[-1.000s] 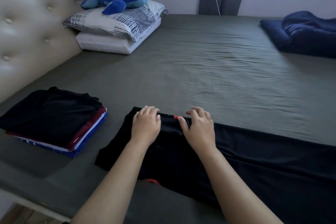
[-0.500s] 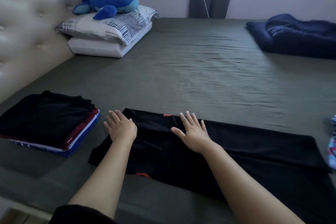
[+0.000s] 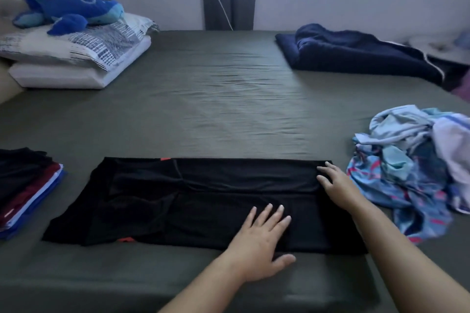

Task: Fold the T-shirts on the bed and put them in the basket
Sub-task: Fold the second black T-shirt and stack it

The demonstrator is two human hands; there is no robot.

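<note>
Across the bed [image 3: 229,109], a black T-shirt [image 3: 178,198] lies flattened under the flat-fingered left hand [image 3: 259,244] and right hand [image 3: 335,183], probably smoothing it for folding.

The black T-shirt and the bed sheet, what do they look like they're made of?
Black T-shirt: thin, soft knit, probably cotton or polyester, matte; it lies limp with shallow folds. Bed sheet: smooth woven fabric, slightly shiny, with fine wrinkles.
</note>
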